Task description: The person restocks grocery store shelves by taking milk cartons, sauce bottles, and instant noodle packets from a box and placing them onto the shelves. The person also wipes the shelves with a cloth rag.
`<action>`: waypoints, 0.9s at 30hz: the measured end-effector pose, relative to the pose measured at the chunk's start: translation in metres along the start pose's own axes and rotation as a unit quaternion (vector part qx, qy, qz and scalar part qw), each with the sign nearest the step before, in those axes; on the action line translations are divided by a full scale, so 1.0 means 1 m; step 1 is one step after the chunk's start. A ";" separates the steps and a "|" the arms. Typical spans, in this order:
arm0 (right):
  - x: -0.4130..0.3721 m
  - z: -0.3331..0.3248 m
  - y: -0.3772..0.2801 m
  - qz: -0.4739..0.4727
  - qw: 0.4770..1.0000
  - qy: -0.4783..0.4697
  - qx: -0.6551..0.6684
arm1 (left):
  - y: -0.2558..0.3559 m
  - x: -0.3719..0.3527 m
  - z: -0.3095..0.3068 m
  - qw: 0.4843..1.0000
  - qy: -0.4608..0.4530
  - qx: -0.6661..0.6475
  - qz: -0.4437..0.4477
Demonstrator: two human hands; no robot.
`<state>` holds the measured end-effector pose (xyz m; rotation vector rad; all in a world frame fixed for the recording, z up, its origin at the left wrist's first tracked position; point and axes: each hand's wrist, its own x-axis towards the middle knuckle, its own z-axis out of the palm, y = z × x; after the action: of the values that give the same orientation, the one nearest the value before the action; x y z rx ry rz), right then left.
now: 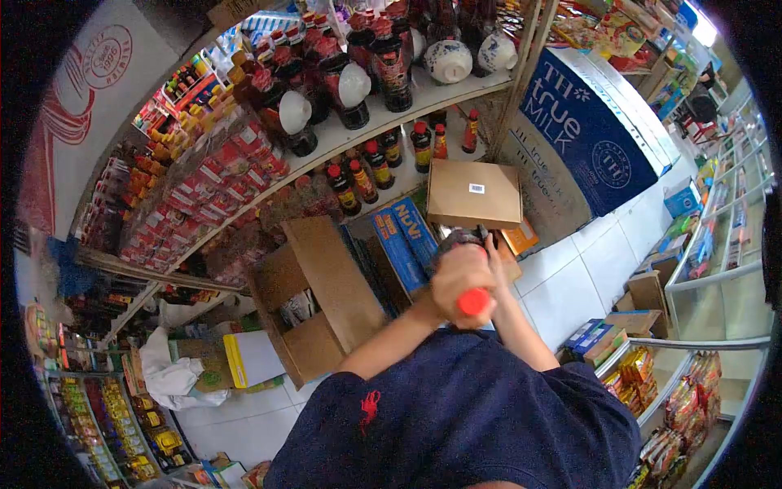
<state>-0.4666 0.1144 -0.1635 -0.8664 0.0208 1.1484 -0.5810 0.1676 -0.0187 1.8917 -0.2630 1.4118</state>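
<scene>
Beside shelves (444, 99), left hand (458, 275) grips bottle (463, 238) below cap (473, 301)

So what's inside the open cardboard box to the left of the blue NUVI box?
Inside the open cardboard box, some pale and dark items show; they're too small to identify. Its flaps and walls hide the rest.
</scene>
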 end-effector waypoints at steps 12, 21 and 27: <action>0.001 0.007 -0.091 -0.135 0.940 0.076 -0.304 | -0.034 0.033 0.092 0.992 -0.108 0.004 0.071; 0.078 -0.090 -0.112 -0.140 0.929 0.137 -0.314 | -0.096 0.059 0.126 0.977 -0.147 0.024 -0.152; 0.117 -0.143 -0.160 -0.119 0.959 0.222 -0.128 | -0.138 0.095 0.120 0.941 -0.226 0.150 -0.201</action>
<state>-0.2288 0.0984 -0.2180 -1.3096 0.1361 0.7228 -0.3800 0.2089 -0.0084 2.3462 0.1309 0.7633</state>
